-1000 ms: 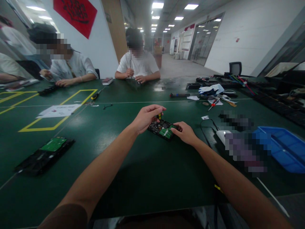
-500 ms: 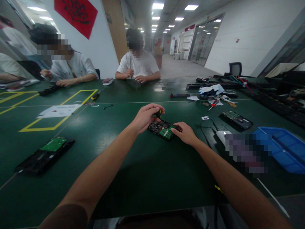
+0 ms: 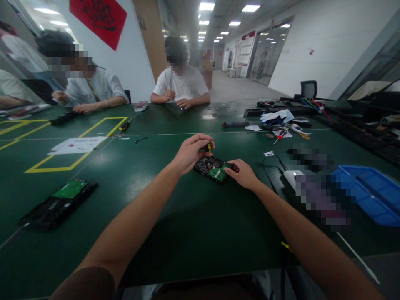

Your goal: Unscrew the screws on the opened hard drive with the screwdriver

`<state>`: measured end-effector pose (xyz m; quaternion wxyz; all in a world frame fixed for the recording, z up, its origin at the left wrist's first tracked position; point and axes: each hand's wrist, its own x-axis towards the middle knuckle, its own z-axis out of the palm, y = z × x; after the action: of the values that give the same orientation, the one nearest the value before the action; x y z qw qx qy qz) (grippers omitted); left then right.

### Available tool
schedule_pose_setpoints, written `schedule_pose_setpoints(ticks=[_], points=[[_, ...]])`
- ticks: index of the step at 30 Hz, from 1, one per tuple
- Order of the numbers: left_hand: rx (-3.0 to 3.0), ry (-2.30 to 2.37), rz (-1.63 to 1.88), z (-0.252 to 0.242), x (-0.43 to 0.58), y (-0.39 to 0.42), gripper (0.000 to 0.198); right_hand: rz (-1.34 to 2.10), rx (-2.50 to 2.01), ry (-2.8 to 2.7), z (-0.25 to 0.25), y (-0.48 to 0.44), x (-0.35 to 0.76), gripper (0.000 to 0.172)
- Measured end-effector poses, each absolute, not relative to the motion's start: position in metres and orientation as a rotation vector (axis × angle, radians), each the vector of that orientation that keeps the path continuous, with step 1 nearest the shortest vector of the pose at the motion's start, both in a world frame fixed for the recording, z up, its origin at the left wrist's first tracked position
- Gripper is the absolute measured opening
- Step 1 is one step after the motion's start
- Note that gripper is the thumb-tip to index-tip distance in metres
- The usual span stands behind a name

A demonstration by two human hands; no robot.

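Note:
A black hard drive with a green circuit board (image 3: 216, 172) lies on the green table in front of me. My left hand (image 3: 195, 153) is closed around the black-and-yellow handle of a screwdriver (image 3: 207, 147), held over the drive's far left part. Its tip is hidden or too small to make out. With thumb and fingers, my right hand (image 3: 242, 173) grips the drive's right end. Off to the left, a second hard drive (image 3: 70, 189) rests in a black tray (image 3: 53, 212).
To the right are a blue plastic bin (image 3: 371, 196), a blurred-out device with a cable, and a pixelated dark object. Farther back lie a blue-and-white glove (image 3: 276, 117), a red-handled screwdriver (image 3: 281, 134) and a dark cylindrical tool (image 3: 236, 124). Two people (image 3: 181, 87) work across the table.
The screwdriver handle has turned in my left fingers, so more of its yellow shows. My right hand keeps its place on the hard drive.

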<state>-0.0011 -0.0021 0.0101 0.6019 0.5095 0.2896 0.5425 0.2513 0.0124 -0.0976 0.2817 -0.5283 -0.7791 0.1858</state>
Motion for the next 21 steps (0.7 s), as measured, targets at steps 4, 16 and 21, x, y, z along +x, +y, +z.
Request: schedule_pose_setpoints(ticks=[4, 16, 21], points=[[1.198, 0.678, 1.271, 0.0070, -0.0008, 0.0000, 0.013, 0.482, -1.422, -2.087, -0.0967, 0.0122, 0.2512, 0.037], [1.206, 0.707, 1.231, 0.0082, 0.0002, -0.0014, 0.014, 0.489, -1.424, -2.097, -0.0957, 0.0115, 0.2516, 0.038], [1.226, 0.713, 1.225, 0.0080, -0.0001, -0.0016, 0.013, 0.487, -1.420, -2.091, -0.0944, 0.0104, 0.2504, 0.037]])
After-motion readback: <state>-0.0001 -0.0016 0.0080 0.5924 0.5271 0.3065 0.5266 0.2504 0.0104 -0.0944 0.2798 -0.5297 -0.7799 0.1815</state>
